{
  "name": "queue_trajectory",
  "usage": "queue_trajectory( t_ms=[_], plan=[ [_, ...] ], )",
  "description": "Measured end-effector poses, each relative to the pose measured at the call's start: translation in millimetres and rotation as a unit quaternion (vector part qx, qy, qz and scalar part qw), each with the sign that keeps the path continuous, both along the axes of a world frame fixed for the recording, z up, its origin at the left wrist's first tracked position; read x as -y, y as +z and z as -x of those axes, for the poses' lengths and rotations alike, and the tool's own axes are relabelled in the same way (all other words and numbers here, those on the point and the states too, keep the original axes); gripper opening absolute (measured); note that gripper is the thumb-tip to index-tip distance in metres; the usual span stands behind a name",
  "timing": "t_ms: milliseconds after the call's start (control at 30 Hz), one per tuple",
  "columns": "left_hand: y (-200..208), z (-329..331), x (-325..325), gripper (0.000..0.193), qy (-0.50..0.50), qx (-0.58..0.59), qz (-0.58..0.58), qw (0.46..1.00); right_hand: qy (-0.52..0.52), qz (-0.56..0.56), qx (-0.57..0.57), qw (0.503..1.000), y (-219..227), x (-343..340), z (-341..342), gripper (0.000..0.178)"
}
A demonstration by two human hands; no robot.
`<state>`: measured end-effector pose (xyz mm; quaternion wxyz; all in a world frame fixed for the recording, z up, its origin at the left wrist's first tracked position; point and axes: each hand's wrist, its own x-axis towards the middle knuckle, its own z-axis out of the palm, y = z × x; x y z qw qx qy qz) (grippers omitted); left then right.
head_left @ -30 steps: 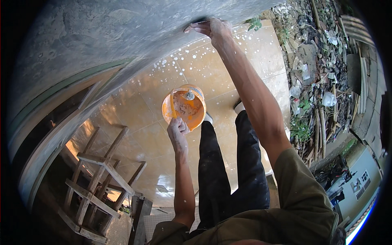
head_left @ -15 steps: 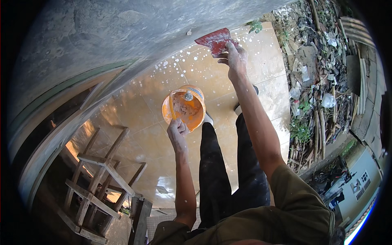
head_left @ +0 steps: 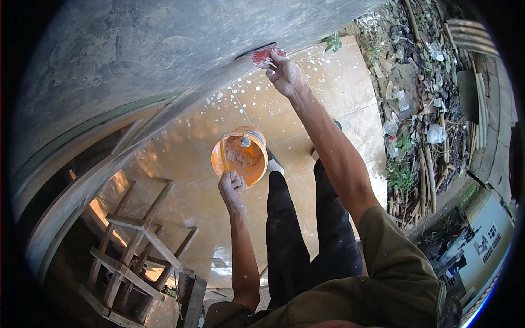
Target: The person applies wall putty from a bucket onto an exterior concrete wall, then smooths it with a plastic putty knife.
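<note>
My left hand is closed around the handle of an orange bucket. Inside the bucket lies a pale pinkish paste, smeared up the walls, with a small whitish round object near its far side. Out ahead, my right hand grips a red putty scraper coated with pale residue. The scraper's far edge appears to rest against the grey wall. Both hands are dusted with white powder.
Splashes of white dot the tan tiled floor. At the lower left stands a wooden frame, near a window opening in the wall. Strewn litter and sticks cover the ground at the right, past the tile edge.
My right hand has moved left and toward the wall, bringing the scraper's edge to it. The bucket and my left hand have shifted slightly left and nearer.
</note>
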<state>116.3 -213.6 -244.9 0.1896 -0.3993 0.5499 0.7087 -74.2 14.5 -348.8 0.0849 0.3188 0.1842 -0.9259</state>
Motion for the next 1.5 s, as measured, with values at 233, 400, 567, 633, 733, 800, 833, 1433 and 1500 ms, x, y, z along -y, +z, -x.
queue_trajectory(
  t_ms=[233,400,567,633,733,800,833,1433,1500],
  plan=[
    [5,0,-6,0.025,0.011,-0.001,-0.014,1.000,0.013,-0.013,-0.060,0.998,39,-38,-36,0.011],
    [5,0,-7,0.027,-0.002,-0.009,-0.003,1.000,0.041,-0.178,0.049,0.982,21,-37,-51,0.011],
    [3,2,-13,0.030,-0.011,-0.004,-0.006,1.000,0.071,-0.180,0.091,0.977,-20,2,-28,0.013],
    [4,2,-15,0.030,-0.010,-0.005,-0.010,1.000,0.032,-0.131,0.096,0.986,-35,24,-16,0.014],
    [4,4,-15,0.030,-0.012,0.006,-0.013,1.000,-0.039,-0.078,0.078,0.993,-58,40,-5,0.015],
    [5,5,-15,0.030,-0.016,0.016,-0.028,0.999,-0.069,-0.062,0.084,0.992,-69,38,-3,0.016],
    [6,4,-9,0.029,-0.016,0.013,-0.019,1.000,-0.048,-0.048,0.085,0.994,-67,42,-3,0.018],
    [9,3,12,0.028,0.009,-0.016,-0.016,1.000,-0.069,-0.007,-0.060,0.996,4,-22,-25,0.028],
    [11,3,8,0.028,0.014,-0.019,-0.013,1.000,-0.051,-0.025,-0.054,0.997,-6,-24,-22,0.026]
  ],
)
